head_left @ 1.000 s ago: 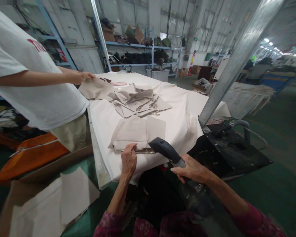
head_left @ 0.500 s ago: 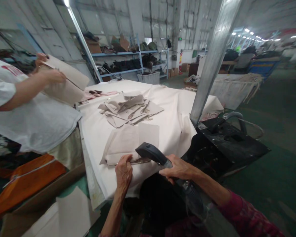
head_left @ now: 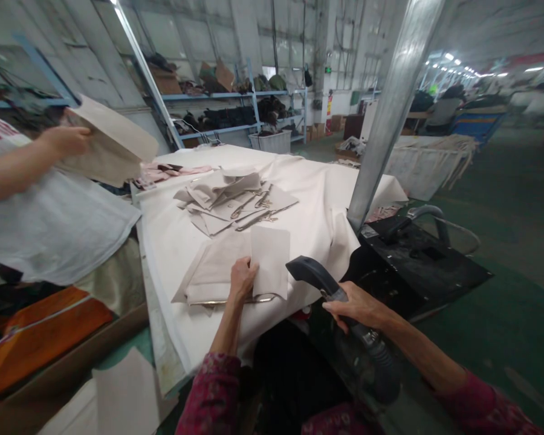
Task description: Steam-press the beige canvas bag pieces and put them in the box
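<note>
My right hand (head_left: 358,303) is wrapped round the handle of a black tool with a hose (head_left: 315,273), raised beside the table edge. My left hand (head_left: 243,278) pinches the edge of a beige fabric panel (head_left: 271,257), which lies over the right side of a flat beige fabric piece (head_left: 217,263). A metal zipper (head_left: 211,301) runs along that piece's near edge, partly hidden behind my left wrist. Farther back on the white cloth lies a loose pile of beige pieces (head_left: 222,193) with zippers and metal pulls.
At the left another person's hand (head_left: 68,142) holds beige panels (head_left: 111,136). A metal post (head_left: 385,121) rises at the table's right, beside a black box-shaped machine (head_left: 426,263). An orange bag (head_left: 45,332) and cut panels (head_left: 124,393) sit lower left.
My left hand has moved from the zippered edge up and right to the panel's edge. My right hand has drawn the black tool right, away from the fabric. The person's panels have shifted left.
</note>
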Demonstrator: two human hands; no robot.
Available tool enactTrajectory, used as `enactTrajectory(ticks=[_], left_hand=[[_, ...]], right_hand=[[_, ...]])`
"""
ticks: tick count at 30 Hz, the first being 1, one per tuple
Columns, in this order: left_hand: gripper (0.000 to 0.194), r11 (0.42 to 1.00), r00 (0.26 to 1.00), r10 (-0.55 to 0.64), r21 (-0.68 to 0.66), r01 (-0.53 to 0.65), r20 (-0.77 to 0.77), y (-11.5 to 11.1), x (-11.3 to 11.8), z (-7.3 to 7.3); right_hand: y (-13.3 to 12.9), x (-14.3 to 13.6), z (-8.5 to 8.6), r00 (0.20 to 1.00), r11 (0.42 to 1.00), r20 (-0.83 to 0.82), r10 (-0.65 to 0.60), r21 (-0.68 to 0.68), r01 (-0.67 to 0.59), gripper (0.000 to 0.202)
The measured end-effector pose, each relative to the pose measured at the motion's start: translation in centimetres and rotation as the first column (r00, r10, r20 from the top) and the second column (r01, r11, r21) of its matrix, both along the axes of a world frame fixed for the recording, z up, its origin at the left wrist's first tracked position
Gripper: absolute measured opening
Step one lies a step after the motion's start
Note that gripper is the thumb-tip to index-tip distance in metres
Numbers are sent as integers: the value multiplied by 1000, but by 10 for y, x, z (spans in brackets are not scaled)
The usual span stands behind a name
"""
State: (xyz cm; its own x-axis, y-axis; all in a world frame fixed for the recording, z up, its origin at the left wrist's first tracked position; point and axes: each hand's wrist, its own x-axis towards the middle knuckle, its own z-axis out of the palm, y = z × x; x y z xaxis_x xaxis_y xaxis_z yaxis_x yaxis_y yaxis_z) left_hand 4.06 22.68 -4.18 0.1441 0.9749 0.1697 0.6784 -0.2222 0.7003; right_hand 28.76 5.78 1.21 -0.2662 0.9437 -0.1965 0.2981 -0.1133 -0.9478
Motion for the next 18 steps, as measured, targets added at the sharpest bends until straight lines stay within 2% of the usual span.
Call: enactTrajectory(ticks=[6,16,18], left_hand=[[30,995,985,-102,21,100,136,-13,-12,-7],[27,996,987,-57,80,45,151,-12,-12,-11],[27,994,988,-45,109,29,148,-11,-13,-14]], right_hand=[[3,3,1,1000,1000,15,-14,-10,15,30],[5,-25,-8,991,991,65,116,-70,-111,29],[8,-29,-9,993,994,70,97,-65,-93,30]])
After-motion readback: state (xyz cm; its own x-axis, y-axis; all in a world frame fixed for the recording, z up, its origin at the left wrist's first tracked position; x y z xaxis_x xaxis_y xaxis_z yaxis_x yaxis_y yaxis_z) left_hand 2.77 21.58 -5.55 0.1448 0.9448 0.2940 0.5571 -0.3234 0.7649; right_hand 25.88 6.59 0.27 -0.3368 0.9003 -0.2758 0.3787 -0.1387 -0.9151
